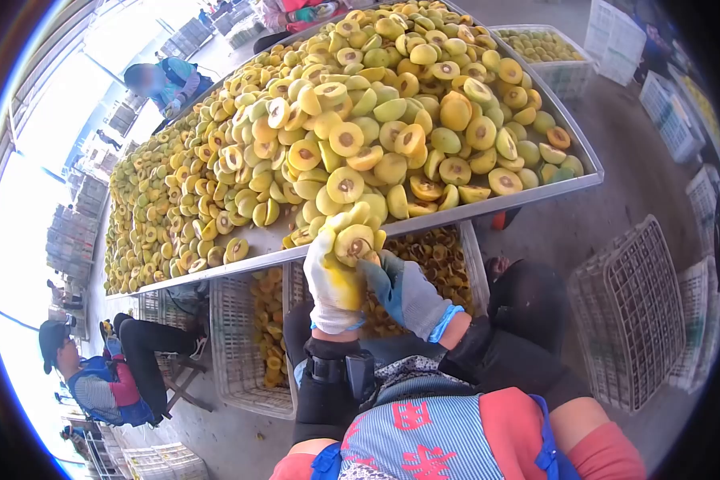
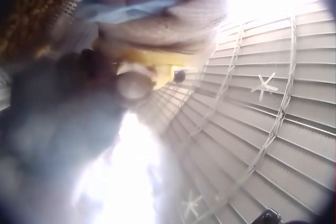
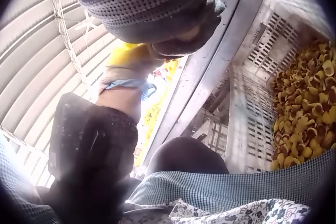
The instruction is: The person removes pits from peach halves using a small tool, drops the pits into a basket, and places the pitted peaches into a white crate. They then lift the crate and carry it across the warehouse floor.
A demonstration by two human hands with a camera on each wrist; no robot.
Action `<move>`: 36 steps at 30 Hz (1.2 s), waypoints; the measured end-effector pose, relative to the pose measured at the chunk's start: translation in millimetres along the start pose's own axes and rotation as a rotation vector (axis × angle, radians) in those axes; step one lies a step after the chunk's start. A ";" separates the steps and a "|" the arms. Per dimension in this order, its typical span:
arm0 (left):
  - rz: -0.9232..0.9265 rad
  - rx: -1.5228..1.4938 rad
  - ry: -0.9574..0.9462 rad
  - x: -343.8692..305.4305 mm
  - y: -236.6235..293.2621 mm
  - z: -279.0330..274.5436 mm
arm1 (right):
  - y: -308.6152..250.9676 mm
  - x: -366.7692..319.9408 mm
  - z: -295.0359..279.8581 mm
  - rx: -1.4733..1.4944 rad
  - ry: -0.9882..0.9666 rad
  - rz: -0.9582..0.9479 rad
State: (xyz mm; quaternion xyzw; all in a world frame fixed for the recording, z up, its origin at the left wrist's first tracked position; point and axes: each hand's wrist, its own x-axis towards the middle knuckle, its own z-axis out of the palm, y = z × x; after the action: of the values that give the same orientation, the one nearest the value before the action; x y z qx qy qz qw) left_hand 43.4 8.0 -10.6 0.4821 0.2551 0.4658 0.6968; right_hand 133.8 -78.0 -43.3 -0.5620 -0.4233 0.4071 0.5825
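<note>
My left hand (image 1: pixel 334 280), in a white glove stained yellow, holds a halved yellow peach (image 1: pixel 354 244) with its cut face and brown pit cavity toward me, just over the metal tray's near rim. From the right, my right hand (image 1: pixel 408 292) in a grey-blue glove reaches in, curled fingertips right at the edge of the cut face. I cannot tell whether a tool is inside that curl. In the right wrist view, the right glove (image 3: pixel 157 11) hides the fruit. The left wrist view is blurred, with the white glove (image 2: pixel 163 29) near its top.
A large metal tray (image 1: pixel 504 196) is heaped with halved peaches. Below its rim, plastic crates (image 1: pixel 244 388) hold more pieces. Stacked crates (image 1: pixel 628 320) stand on the right. One person (image 1: pixel 108 384) sits at left; another (image 1: pixel 164 84) works across the tray.
</note>
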 end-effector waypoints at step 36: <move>-0.347 0.408 -0.211 3.3 26.0 -14.6 | 25.4 -6.5 -3.1 -0.121 -0.105 0.011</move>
State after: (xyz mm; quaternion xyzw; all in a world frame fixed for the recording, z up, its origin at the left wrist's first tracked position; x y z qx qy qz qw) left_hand 22.6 19.9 7.4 0.6073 0.3482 0.2260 0.6773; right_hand 134.8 -84.1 -69.0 -0.5763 -0.4741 0.4130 0.5221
